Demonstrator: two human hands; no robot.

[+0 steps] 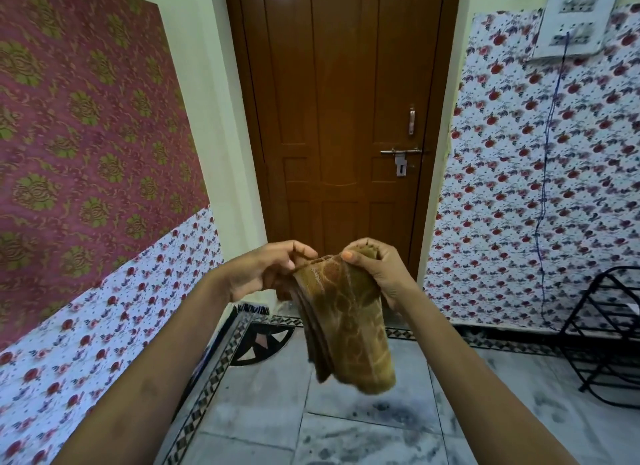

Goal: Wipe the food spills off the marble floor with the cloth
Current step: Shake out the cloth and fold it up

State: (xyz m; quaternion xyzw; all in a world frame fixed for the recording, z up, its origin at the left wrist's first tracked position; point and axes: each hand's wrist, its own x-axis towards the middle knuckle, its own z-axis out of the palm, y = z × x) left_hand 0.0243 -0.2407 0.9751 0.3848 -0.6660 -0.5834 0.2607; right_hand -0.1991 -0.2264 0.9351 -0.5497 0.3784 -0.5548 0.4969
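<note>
A brown patterned cloth point(346, 326) hangs folded in the air in front of me, well above the marble floor point(363, 430). My right hand point(374, 274) grips its top right corner, thumb over the fold. My left hand point(266, 270) pinches the top left edge of the same cloth. The floor is pale grey marble with a dark patterned border point(207, 388). Dark smudges point(391, 405) show on the tiles below the cloth; I cannot tell whether they are food spills or veining.
A closed brown wooden door point(339, 118) with a latch point(401, 156) stands straight ahead. Papered walls rise on both sides. A black metal rack point(606, 333) stands on the floor at the right, with a blue cord point(543, 187) hanging down the wall beside it.
</note>
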